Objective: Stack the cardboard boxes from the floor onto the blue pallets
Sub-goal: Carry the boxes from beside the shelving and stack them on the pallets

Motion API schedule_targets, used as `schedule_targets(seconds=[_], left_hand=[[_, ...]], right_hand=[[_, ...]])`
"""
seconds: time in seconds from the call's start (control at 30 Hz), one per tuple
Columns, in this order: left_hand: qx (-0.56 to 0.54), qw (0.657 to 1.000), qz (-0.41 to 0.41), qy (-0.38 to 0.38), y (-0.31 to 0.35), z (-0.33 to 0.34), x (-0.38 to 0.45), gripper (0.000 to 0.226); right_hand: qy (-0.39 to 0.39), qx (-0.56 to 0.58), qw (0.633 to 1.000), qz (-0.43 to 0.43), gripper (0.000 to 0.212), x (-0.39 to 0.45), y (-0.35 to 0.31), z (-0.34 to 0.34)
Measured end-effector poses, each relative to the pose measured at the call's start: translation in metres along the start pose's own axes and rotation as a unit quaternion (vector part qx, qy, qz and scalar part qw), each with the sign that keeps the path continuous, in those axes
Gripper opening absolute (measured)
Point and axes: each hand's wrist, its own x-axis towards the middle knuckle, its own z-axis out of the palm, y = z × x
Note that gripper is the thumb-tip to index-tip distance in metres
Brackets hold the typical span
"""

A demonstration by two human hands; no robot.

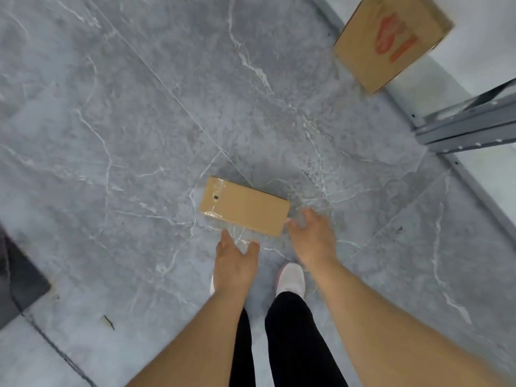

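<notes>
With both hands spread and empty, the left hand [236, 261] just short of the small flat cardboard box [244, 205] lying on the grey floor [125, 135] and the right hand [311, 233] at its end, a shallow fingertip grab could let the thin box slip.

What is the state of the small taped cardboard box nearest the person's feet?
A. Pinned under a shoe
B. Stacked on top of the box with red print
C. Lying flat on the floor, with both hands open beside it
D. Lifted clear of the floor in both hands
C: the small taped box lies flat on the grey floor, with the open left hand and right hand at its near edge, neither gripping it.
</notes>
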Motion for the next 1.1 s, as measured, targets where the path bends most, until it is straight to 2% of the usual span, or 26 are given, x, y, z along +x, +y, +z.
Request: schedule_targets(seconds=[0.3,0.47,0.57,0.83,0.97,1.1], left_hand=[[-0.052,0.994,-0.096,0.018,-0.035,0.078,0.146,0.08],[-0.178,0.971,-0.161,0.002,-0.043,0.1,0.184,0.062],[-0.263,0.944,-0.198,-0.015,-0.043,0.102,0.192,0.058],[-0.228,0.963,-0.139,-0.029,-0.016,0.057,0.13,0.068],[-0.177,0.979,-0.093,-0.038,0.011,0.025,0.075,0.067],[-0.15,0.985,-0.067,-0.054,0.041,0.003,0.003,0.063]], right_hand=[[-0.056,-0.116,0.99,-0.048,0.055,0.146,0.018,0.09],[-0.117,-0.186,0.975,-0.045,0.056,0.184,0.035,0.112],[-0.156,-0.176,0.971,-0.042,0.053,0.185,0.039,0.114],[-0.139,-0.051,0.989,0.018,0.031,0.11,0.024,0.071],[-0.112,0.035,0.992,0.051,0.024,0.053,0.015,0.027],[-0.076,0.073,0.993,0.059,0.021,-0.007,0.006,-0.025]])
